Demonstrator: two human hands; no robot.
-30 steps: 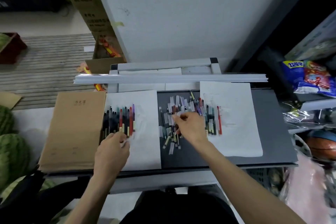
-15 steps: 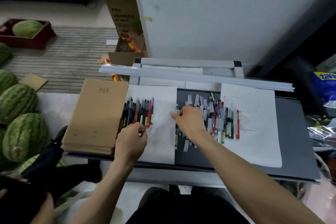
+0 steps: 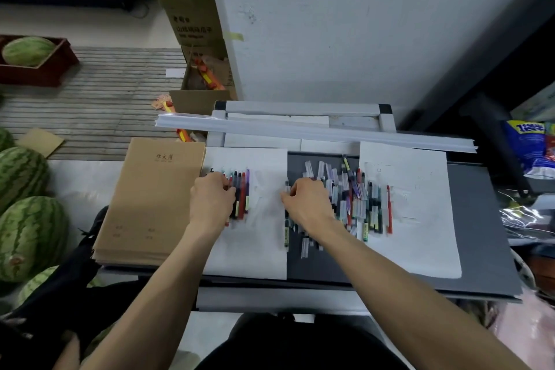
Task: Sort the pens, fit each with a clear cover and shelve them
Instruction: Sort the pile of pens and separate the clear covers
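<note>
A row of sorted pens (image 3: 241,194) lies on the left white sheet (image 3: 255,249). My left hand (image 3: 211,203) rests over the left part of that row, its fingers curled round a pen there. A mixed pile of pens and clear covers (image 3: 357,201) sits on the dark board (image 3: 480,234), partly on the right white sheet (image 3: 414,234). At the pile's left edge my right hand (image 3: 306,203) pinches what looks like a clear cover (image 3: 286,188), blurred. Loose clear covers (image 3: 304,246) lie below my right wrist.
A stack of brown notebooks (image 3: 153,195) lies left of the sheets. Long white strips (image 3: 330,132) run across the back of the board. Watermelons (image 3: 30,234) fill the floor at the left. Snack bags (image 3: 531,144) and plastic wrap crowd the right side.
My left hand slid up from the pens' lower ends onto the row. My right hand moved left from the pile's middle to its left edge. The camera turned left.
</note>
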